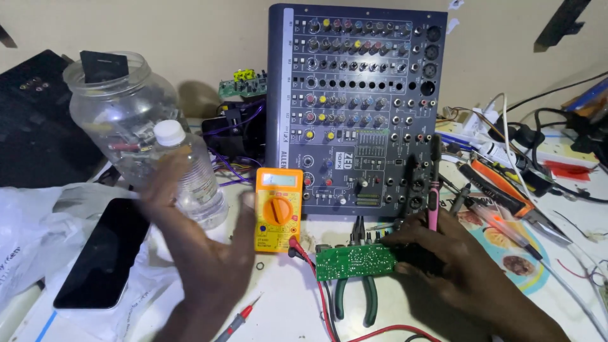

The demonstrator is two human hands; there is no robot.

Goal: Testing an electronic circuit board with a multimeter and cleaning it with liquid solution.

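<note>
Right hand grips green circuit board on edge over bench. Left hand, blurred, open beside yellow multimeter. Red probe lying loose; no measurement under way.

Two bare hands and forearms enter from the lower edge of the frame. The left hand, at lower centre-left, is smeared by motion blur, so its fingers are hard to make out. The right hand, at lower right, is sharper, its knuckles distinct. No sleeves, rings or watch show, as far as the blur allows.
</note>
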